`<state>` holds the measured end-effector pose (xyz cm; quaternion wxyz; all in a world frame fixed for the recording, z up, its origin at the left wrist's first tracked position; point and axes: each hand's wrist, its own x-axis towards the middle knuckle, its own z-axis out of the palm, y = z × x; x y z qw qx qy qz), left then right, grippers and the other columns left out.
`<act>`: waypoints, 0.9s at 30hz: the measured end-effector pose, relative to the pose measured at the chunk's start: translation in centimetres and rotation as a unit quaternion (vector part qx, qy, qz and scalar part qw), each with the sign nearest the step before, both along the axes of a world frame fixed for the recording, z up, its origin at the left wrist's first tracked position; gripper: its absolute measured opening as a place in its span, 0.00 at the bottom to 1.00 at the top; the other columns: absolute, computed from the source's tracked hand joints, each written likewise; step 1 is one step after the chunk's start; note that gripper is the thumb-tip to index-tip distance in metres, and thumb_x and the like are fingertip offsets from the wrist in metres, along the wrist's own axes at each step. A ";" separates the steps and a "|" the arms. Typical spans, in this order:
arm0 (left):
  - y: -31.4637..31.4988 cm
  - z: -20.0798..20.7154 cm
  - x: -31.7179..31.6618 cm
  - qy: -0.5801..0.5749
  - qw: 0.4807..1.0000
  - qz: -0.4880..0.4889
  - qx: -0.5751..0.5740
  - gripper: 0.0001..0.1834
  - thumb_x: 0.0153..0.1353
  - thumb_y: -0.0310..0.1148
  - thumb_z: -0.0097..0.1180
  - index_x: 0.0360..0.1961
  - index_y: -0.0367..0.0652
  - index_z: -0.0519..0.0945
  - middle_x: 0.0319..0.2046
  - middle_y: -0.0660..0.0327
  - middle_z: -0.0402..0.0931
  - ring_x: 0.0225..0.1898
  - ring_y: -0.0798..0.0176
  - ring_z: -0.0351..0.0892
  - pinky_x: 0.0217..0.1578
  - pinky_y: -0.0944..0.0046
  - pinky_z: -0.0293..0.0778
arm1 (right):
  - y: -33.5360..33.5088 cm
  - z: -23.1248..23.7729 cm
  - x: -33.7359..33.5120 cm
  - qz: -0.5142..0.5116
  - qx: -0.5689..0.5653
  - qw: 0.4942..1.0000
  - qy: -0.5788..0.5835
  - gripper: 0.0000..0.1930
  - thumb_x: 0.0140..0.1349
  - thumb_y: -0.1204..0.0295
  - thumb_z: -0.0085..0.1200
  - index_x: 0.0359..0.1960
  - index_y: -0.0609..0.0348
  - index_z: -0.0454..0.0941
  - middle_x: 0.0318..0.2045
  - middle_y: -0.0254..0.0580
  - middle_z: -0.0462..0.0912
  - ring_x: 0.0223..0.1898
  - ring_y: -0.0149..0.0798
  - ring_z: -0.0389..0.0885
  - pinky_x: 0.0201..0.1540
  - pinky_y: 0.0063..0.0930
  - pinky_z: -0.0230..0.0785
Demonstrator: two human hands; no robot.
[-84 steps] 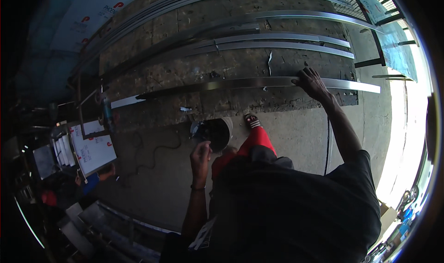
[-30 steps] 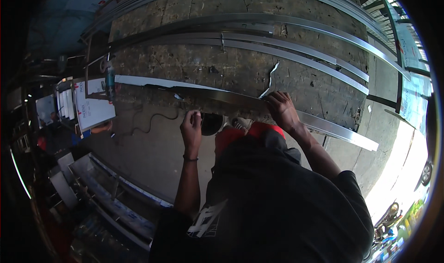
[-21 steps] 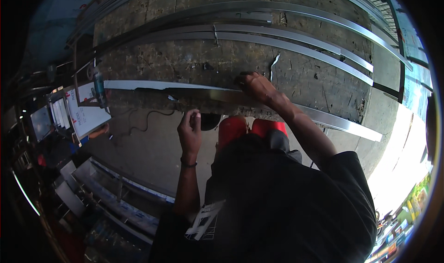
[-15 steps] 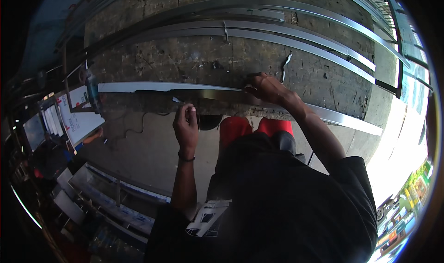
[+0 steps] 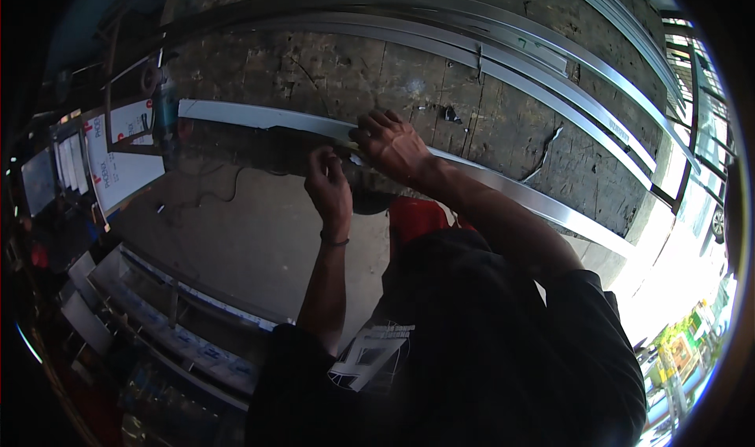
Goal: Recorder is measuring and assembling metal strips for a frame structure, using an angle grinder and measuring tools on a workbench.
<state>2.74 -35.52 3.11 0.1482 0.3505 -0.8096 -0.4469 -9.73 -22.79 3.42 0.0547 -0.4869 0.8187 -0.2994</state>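
Silver metal strip [image 5: 543,202] lies lengthwise nr the tabletop's [image 5: 503,128] near edge, right end by the near-right corner. R hand [image 5: 389,146] is on it left of its middle, fingers bent over, narrow; can't tell if they grip it. L hand [image 5: 329,183] is just beside, at the near edge, fingers curled, thumb close to index; can't tell if anything's pinched. Small pale scrap [image 5: 356,161] sits btwn the hands. Farther back: dark scrap [image 5: 451,115], then a crinkled whitish strand [image 5: 544,158] toward the right edge. More silver strips run lengthwise toward the far edge. Teal bottle [image 5: 166,110] stands nr the left edge. Dark bucket [image 5: 371,203] is partly visible below the near edge, btwn L hand and red-clad leg [image 5: 413,220].
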 end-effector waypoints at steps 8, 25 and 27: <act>0.3 -2.5 0.5 0.059 0.960 0.108 0.253 0.11 0.74 0.37 0.52 0.45 0.38 0.76 0.32 0.61 0.73 0.29 0.72 0.69 0.26 0.70 0.64 | -2.0 0.3 -0.6 0.068 0.061 0.993 0.075 0.08 0.57 0.70 0.57 0.37 0.59 0.80 0.37 0.42 0.78 0.47 0.42 0.79 0.52 0.36 0.68; -2.5 1.4 -2.6 0.011 0.957 -0.217 -0.192 0.18 0.64 0.30 0.61 0.54 0.40 0.76 0.49 0.52 0.75 0.51 0.45 0.76 0.50 0.48 0.74 | -1.6 -1.5 0.1 -0.024 0.032 0.998 -0.053 0.14 0.60 0.72 0.55 0.44 0.65 0.70 0.40 0.53 0.73 0.46 0.57 0.76 0.50 0.48 0.71; -3.4 1.1 -3.0 0.015 0.937 -0.260 -0.232 0.16 0.62 0.32 0.63 0.50 0.41 0.78 0.47 0.53 0.76 0.49 0.46 0.76 0.48 0.49 0.74 | -1.6 -1.8 0.2 -0.032 0.038 0.997 -0.054 0.14 0.59 0.73 0.55 0.44 0.64 0.70 0.41 0.54 0.73 0.47 0.57 0.76 0.51 0.48 0.70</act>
